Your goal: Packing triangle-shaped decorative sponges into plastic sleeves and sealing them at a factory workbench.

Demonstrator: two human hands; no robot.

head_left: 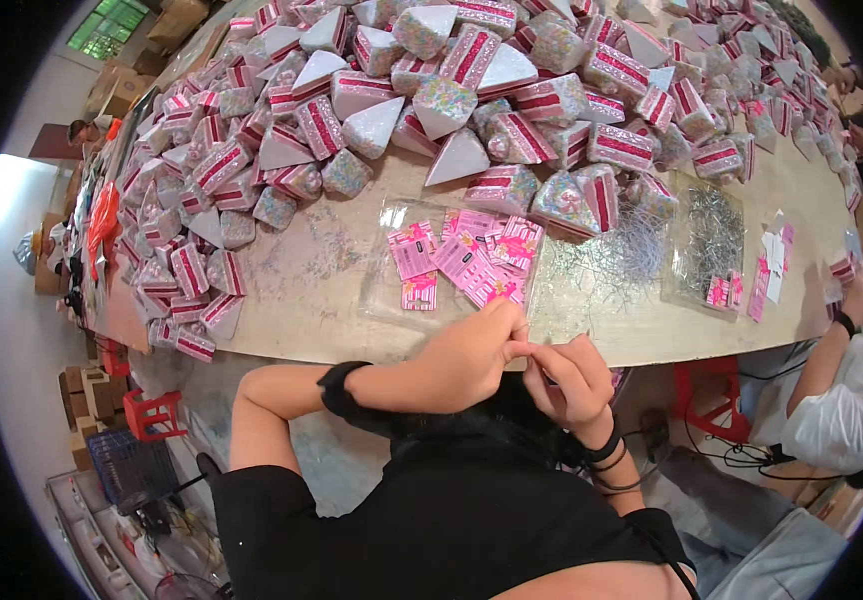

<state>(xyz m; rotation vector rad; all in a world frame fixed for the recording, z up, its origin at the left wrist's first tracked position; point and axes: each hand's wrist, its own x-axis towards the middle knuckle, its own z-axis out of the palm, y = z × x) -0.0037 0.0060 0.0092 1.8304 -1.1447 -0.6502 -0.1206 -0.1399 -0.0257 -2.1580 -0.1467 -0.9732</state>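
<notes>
At the table's near edge my left hand (477, 355) and my right hand (574, 378) meet fingertip to fingertip, both pinched closed. Whatever lies between the fingers is too small to make out. Just beyond them sits a clear plastic tray (376, 292) with several pink printed tags (468, 263). To its right spreads a loose heap of thin silvery strings (627, 250). Behind the tray rises a big pile of glittery cake-slice ornaments (562, 200), white and pink with red layers and sprinkle-coated sides.
A second clear tray (707, 215) holds dark silvery strings and small tags (724, 291). Pink and white strips (774, 260) lie beside it. At right sits a co-worker (837, 400), hands over the table. Red stools (155, 412) stand below; sprinkle crumbs (317, 245) dot the tabletop.
</notes>
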